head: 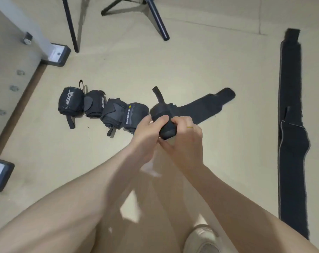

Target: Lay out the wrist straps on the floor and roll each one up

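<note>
**Fifth strap part-rolled; one long strap outstanding**

Floor [210,73]: one long strap [290,125] lies flat at right, unrolled. Four rolled straps [102,108] sit in a touching row at left. Between them, the current strap [197,110] has its tail flat on the floor and its roll gripped by left hand [147,136] and right hand [184,141], fingers curled round it. Judgement: soft, light, springy fabric; grip the roll's ends, keep tension.

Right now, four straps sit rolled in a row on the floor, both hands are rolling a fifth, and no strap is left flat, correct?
Not quite: the head view shows one long strap still flat at the right. The four rolled straps and both hands, left and right, on the fifth strap are right.
</note>
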